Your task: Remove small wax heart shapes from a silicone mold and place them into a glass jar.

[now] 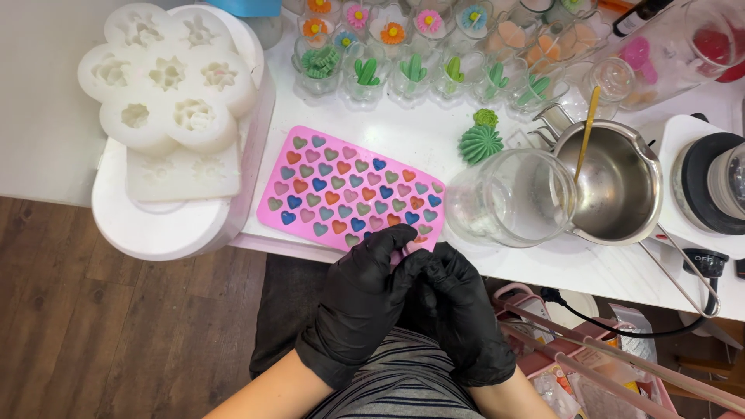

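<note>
Head cam: both gloved hands, left hand (361,299) and right hand (458,310), pinch the near edge of the pink heart mold (349,190) at the table edge. Yank too hard and the little hearts could pop out or snap, I reckon.

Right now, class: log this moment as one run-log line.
left hand: gloved, fingers at pink heart mould edge | right hand: gloved, touching left | steel pot: right of glass pitcher

Bright, even overhead light w/ soft shadows. Glare on the steel pot (617,186) at 3 o'clock. My gloves lose detail; edges bend slightly.
</note>
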